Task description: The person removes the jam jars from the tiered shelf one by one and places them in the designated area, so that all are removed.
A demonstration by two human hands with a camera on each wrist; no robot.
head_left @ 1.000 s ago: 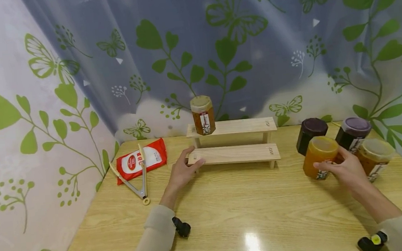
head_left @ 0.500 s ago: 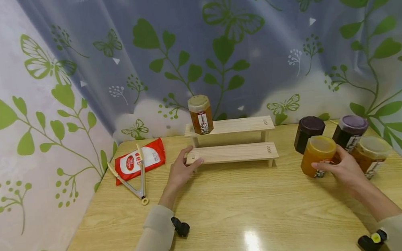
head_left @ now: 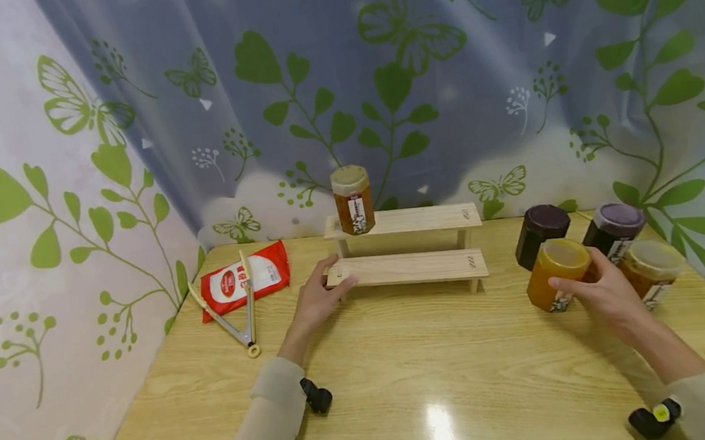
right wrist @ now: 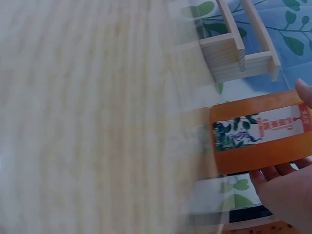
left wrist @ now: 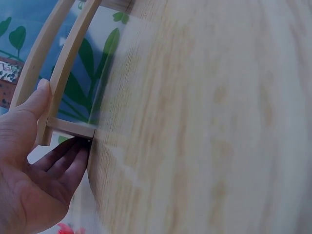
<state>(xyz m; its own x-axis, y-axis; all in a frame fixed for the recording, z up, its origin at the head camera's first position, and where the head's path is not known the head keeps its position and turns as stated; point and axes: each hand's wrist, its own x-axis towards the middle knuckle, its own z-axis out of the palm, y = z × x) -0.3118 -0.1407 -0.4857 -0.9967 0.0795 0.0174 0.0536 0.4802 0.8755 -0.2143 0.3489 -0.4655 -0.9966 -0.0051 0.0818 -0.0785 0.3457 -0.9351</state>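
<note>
My left hand (head_left: 318, 295) grips the left end of a two-step wooden shelf (head_left: 414, 267). In the left wrist view its thumb lies on the lower board and the other fingers reach behind the leg. On the upper step, at the left, stands an amber jar (head_left: 354, 202) with a pale lid. At the right, my right hand (head_left: 607, 287) holds an orange jar (head_left: 558, 274) with a yellow lid, thumb on the near side and fingers round the far side. In the right wrist view the labelled side of this orange jar (right wrist: 261, 131) shows, upright on or close over the table.
Behind the held jar stand a dark jar (head_left: 542, 237) and a purple-lidded jar (head_left: 615, 230). Another amber jar (head_left: 653, 265) is just right of my right hand. Tongs (head_left: 247, 322) lie over a red-and-white packet (head_left: 268, 270) at the left. A patterned curtain (head_left: 493, 93) hangs behind the table.
The view has shifted very slightly. Both hands keep their places, the left on the shelf and the right round the orange jar.
</note>
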